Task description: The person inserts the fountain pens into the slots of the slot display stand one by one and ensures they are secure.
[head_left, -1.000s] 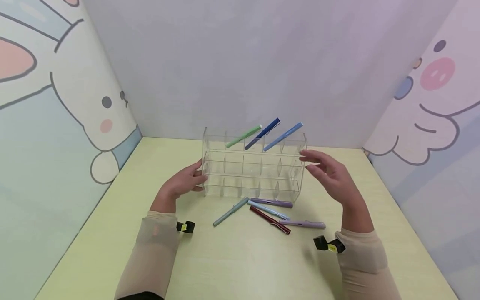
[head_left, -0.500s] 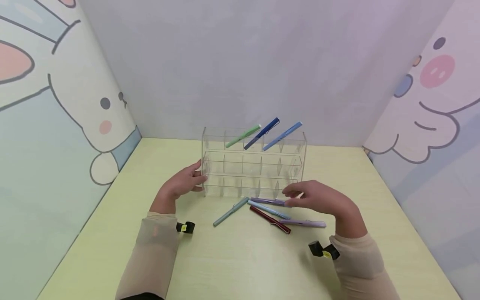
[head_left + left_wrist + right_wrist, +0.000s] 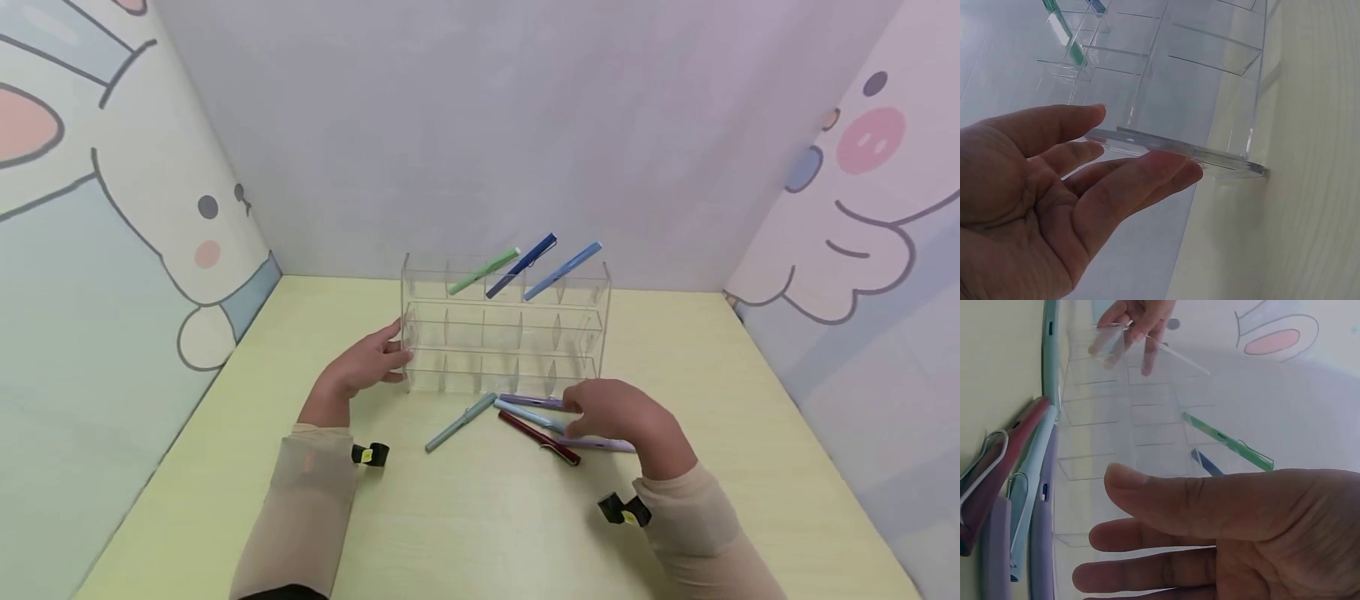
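Observation:
My left hand point(image 3: 362, 364) is at the left side of a clear acrylic pen rack point(image 3: 465, 332). Its loosely extended fingers point(image 3: 1141, 181) touch the rack's side panel. Over the pens on the table hovers my right hand point(image 3: 618, 417), fingers spread and nothing between them in the right wrist view. Below and beside it lie a purple pen point(image 3: 528, 402), a light blue pen point(image 3: 525, 414), a lilac pen point(image 3: 607, 445) partly covered by the hand, and a dark red pen point(image 3: 536, 436). A grey-green pen point(image 3: 460, 423) lies apart to the left.
The rack has three tiers of divided compartments. Across its top tier lean a green pen point(image 3: 483, 271), a dark blue pen point(image 3: 522, 266) and a blue pen point(image 3: 562, 272). A grey wall point(image 3: 480, 125) stands behind the table point(image 3: 450, 525), with cartoon-printed walls at both sides.
My right hand has come down from the rack's right side to the pens in front, moving toward the viewer and slightly left. The left hand has stayed at the rack.

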